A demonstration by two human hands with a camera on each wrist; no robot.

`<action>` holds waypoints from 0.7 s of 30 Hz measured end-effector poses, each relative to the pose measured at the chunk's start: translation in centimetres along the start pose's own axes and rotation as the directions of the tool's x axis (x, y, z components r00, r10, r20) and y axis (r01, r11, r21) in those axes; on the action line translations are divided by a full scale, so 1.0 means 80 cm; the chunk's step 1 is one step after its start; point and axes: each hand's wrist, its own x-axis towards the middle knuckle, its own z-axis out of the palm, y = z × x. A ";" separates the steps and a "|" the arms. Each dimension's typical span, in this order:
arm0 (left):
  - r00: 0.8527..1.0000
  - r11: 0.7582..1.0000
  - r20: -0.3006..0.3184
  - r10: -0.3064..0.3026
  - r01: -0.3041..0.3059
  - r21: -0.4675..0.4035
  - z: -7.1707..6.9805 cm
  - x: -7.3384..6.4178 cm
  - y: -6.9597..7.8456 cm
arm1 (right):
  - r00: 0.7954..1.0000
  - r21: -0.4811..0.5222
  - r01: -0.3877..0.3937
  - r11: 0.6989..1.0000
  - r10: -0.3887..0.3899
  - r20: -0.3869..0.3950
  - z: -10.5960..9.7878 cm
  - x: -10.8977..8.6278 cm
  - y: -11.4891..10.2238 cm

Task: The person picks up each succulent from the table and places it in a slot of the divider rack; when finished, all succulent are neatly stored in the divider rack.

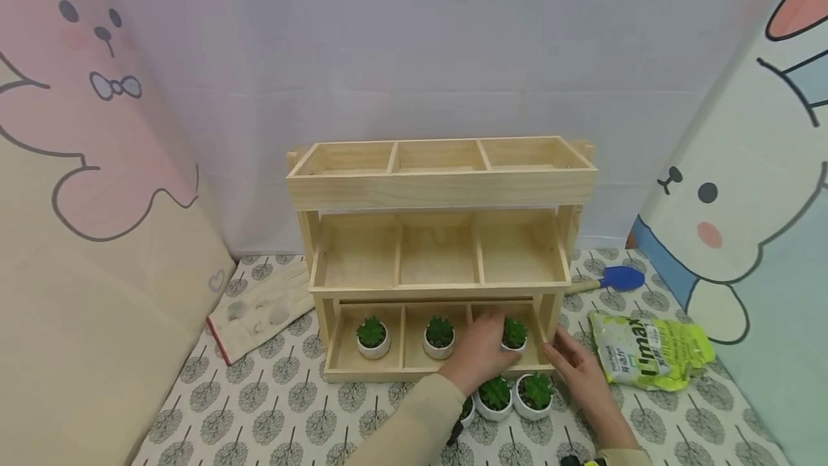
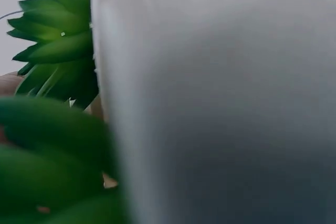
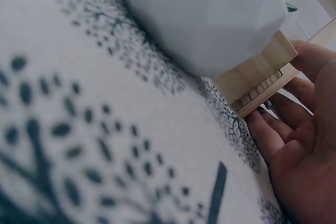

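Pale wood forms the stand (image 1: 446, 191) in front of you, 3 tiers high, each split into 3 compartments. The upper 2 tiers hold nothing you can see from the head view. Your bottom tray (image 1: 362, 377) carries 3 white pots of green succulents, 1 to each compartment: the left pot (image 1: 373, 340), the middle pot (image 1: 439, 340) and the right pot (image 1: 514, 335).

Your left hand (image 1: 480, 354) reaches into the tray and grips the right pot from its left side, thumb at the front. Your right hand (image 1: 581, 372) holds the tray's right end, thumb at the front corner and fingers bent along the side, as the right wrist view shows.

Just in front of the tray, 3 more pots stand side by side on the tabletop (image 1: 272, 408): the near right pot (image 1: 533, 398), the near middle pot (image 1: 494, 400) and the near left pot (image 1: 469, 414), the last partly hidden by your left sleeve (image 1: 407, 426). A white pot side, blurred, fills most of your left wrist view.

To your right lie a green bag (image 1: 647, 352) and, farther back, a blue shovel (image 1: 621, 277). To your left, a beige cloth (image 1: 261, 311) with a red edge lies beside the stand.
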 end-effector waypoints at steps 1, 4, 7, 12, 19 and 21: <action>1.000 1.000 0.002 0.004 -0.004 0.003 0.002 0.000 0.000 | 1.000 0.006 0.001 1.000 -0.001 0.002 0.000 0.000 0.000; 1.000 1.000 0.004 0.016 -0.016 -0.001 0.006 0.000 0.002 | 1.000 0.019 0.002 1.000 -0.002 0.005 0.001 -0.001 0.000; 1.000 1.000 0.009 0.018 -0.018 -0.018 0.008 0.000 0.004 | 1.000 0.023 0.003 1.000 -0.003 0.003 0.000 -0.002 -0.001; 1.000 1.000 0.014 0.028 -0.028 0.003 0.007 0.001 0.008 | 1.000 0.012 0.008 1.000 -0.008 -0.003 -0.002 -0.003 -0.001; 1.000 0.999 0.008 0.016 -0.017 0.040 0.010 0.003 0.007 | 1.000 0.009 0.007 1.000 -0.006 -0.007 0.000 0.000 0.002; 1.000 0.999 0.001 0.007 -0.007 0.032 0.011 0.004 0.007 | 1.000 0.010 0.003 1.000 -0.003 -0.006 0.001 0.000 0.002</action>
